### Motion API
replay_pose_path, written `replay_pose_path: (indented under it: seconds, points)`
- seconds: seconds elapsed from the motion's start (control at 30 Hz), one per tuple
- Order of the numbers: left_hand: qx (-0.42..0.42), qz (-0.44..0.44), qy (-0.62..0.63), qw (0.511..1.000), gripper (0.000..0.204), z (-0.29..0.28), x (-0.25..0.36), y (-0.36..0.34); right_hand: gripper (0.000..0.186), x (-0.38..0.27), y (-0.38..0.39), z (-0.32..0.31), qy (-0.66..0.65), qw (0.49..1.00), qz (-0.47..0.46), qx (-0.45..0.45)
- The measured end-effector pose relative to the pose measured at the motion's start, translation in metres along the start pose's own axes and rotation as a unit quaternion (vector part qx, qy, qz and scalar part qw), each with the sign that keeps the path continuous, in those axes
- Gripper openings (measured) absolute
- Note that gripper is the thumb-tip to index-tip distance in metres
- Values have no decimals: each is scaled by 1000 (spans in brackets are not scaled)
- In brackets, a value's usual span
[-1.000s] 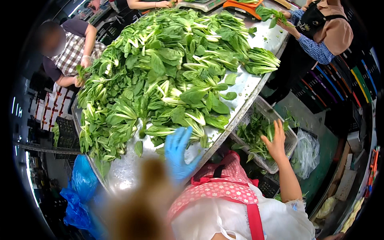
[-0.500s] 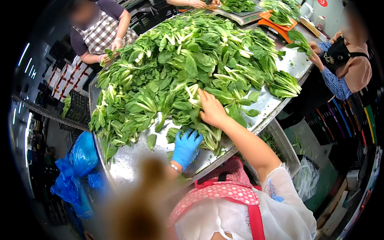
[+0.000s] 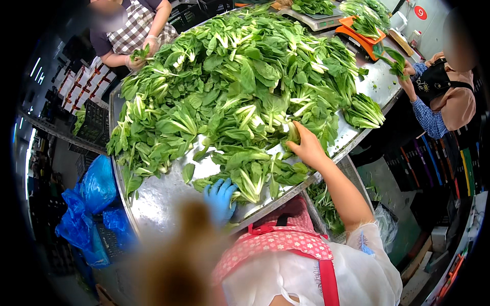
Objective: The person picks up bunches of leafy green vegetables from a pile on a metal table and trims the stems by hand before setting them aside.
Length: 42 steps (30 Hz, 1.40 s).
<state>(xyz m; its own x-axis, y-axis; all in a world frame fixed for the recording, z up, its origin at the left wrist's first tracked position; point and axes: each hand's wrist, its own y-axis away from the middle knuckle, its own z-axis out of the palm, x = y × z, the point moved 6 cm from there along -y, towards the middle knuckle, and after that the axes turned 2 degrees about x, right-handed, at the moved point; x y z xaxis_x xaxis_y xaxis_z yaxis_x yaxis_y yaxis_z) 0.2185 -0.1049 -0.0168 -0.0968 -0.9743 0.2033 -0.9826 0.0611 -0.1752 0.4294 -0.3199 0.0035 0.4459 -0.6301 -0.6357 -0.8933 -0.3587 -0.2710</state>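
Note:
A big heap of leafy green bok choy (image 3: 240, 76) with pale stems covers most of a metal table. My bare right hand (image 3: 309, 149) reaches to the heap's near right side, thumb and forefinger closed about the pale base of a bok choy plant (image 3: 293, 133). Gloved in blue, my left hand (image 3: 220, 200) is at the near table edge, fingers stretched and slightly apart. It rests beside a small separate bunch of bok choy (image 3: 251, 176), touching its leaves. The palm side of the left hand is hidden.
Bare metal of the tabletop (image 3: 158, 196) shows at the near left. Two co-workers handle greens at the far left and the right. Orange scales (image 3: 360, 38) and a grey scale (image 3: 314, 20) stand at the back. Blue plastic bags (image 3: 99, 186) hang at left; a crate (image 3: 326, 204) sits below the table.
My right hand has moved right along the heap to another plant. My left hand has drawn slightly left and back from the small bunch, which now lies more spread out.

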Motion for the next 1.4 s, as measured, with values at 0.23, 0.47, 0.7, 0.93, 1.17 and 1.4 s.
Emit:
replay_pose_path:
  seconds: [0.23,0.47,0.7,0.93,1.17,1.4]
  points:
    - [-59,-17,19,998,72,-42,28,-18,31,-73,17,14,-111,980,-147,-73]
    - [77,35,149,985,79,-67,41,-137,77,-44,-42,48,98,992,-30,-80]
    - [-97,-30,-116,988,101,7,12,-217,91,-12,-70,60,221,970,-33,-93]
    - [-97,-30,-162,982,91,18,18,-236,73,-7,-78,68,167,983,-69,11]
    - [-25,62,-68,995,84,-9,0,-219,63,-42,-68,57,103,992,-74,-9]
    - [29,142,16,989,72,-85,-16,-211,56,-108,-82,13,53,996,-52,-46]
